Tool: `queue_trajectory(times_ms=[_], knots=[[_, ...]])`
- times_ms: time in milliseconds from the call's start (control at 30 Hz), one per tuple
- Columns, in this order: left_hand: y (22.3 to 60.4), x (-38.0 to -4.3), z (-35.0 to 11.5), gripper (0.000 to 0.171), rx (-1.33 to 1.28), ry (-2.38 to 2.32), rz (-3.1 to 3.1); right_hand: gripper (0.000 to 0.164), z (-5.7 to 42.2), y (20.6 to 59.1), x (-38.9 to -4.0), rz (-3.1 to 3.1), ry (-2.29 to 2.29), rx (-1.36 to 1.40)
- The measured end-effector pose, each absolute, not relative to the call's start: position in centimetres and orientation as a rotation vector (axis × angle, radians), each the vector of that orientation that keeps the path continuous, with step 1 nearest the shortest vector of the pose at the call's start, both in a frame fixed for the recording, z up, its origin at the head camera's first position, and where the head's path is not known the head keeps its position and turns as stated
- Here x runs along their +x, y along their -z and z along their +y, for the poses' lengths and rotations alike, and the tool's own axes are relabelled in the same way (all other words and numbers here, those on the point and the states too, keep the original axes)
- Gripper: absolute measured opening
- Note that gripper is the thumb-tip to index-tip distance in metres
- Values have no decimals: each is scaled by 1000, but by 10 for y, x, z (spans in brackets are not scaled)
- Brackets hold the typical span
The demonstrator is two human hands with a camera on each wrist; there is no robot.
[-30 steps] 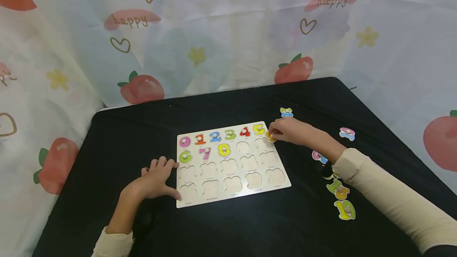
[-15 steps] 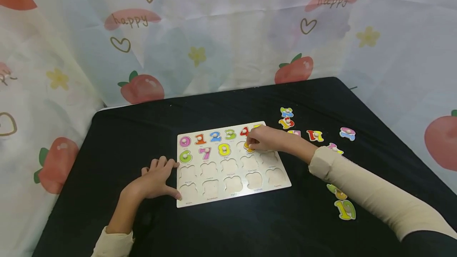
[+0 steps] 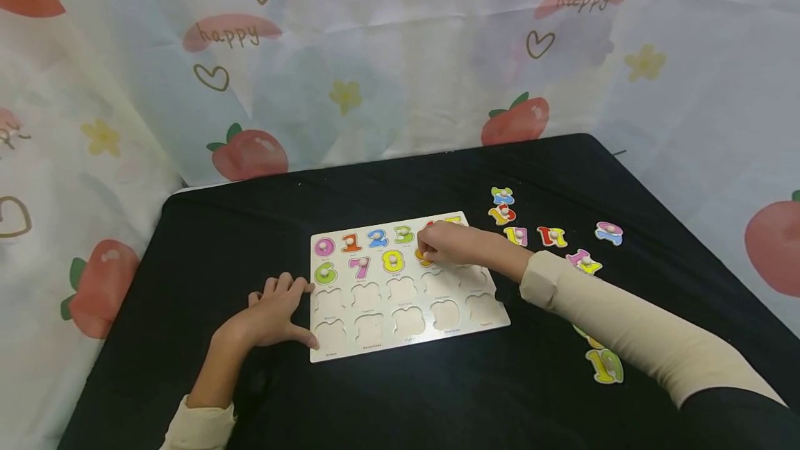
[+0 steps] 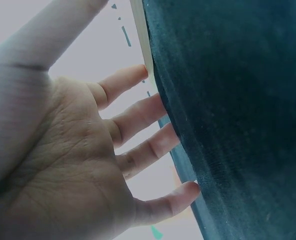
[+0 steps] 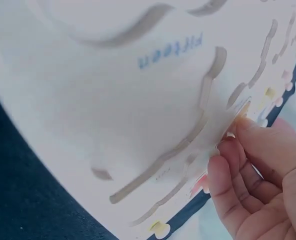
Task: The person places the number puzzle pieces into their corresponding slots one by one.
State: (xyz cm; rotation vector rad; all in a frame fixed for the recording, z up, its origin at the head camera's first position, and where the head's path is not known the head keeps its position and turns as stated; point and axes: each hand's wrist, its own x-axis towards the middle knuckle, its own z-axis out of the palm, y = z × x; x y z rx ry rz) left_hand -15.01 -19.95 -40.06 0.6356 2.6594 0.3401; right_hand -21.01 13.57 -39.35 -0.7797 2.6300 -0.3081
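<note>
A wooden number puzzle board [image 3: 386, 321] lies on the black-covered table in the head view. Its top row holds coloured numerals, and 6, 7 and 8 sit in the second row. With thumb and fingers, my right hand [image 3: 448, 243] pinches an orange number piece [image 3: 423, 256] at the recess beside the yellow 8 [image 3: 393, 262]; the hand hides most of that piece. In the right wrist view, an orange sliver of the number piece [image 5: 244, 109] shows at the fingertips. My left hand [image 3: 273, 317], fingers spread, touches the board's left edge with thumb and fingertips.
Loose number pieces lie right of the board, among them a red-and-yellow one [image 3: 552, 237], a pink-and-blue one [image 3: 609, 232] and a yellow-green 19 [image 3: 605, 366]. Others lie partly under the right sleeve [image 3: 631, 318]. A printed curtain [image 3: 400, 89] hangs behind the table.
My right hand has carried the orange number piece leftward from the board's right edge to the recess beside the 8. Loose pieces behind the arm have come into view. The left hand stays put.
</note>
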Motion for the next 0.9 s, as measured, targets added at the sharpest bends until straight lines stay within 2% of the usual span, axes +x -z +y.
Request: queue_trajectory(times_ms=[633,900], knots=[[398,-151,-198,94,641,-351,2644,7,136,396,-208,2674,301,-723],[399,-151,-198,94,633,-366,2624,29,154,392,-206,2710,293,-588]])
